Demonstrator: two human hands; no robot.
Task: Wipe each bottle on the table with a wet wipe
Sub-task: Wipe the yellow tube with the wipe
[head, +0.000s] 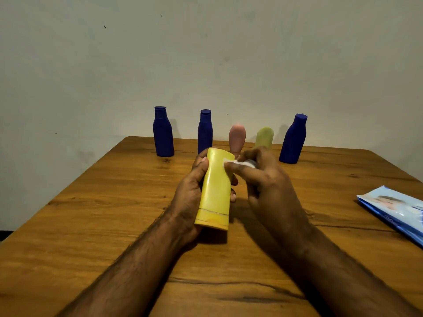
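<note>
My left hand [192, 193] grips a yellow bottle [215, 191], held above the wooden table [114, 202] with its cap end toward me. My right hand [263, 179] pinches a white wet wipe [240, 163] against the bottle's upper right side. At the far edge stand three dark blue bottles [163, 131] [205, 130] [293, 139], a pink bottle [237, 137] and a pale green bottle [264, 137]. My hands partly hide the lower parts of the pink and green bottles.
A blue and white pack of wet wipes [396, 211] lies flat at the table's right edge. A plain wall rises right behind the row of bottles. The table's left edge runs diagonally toward me.
</note>
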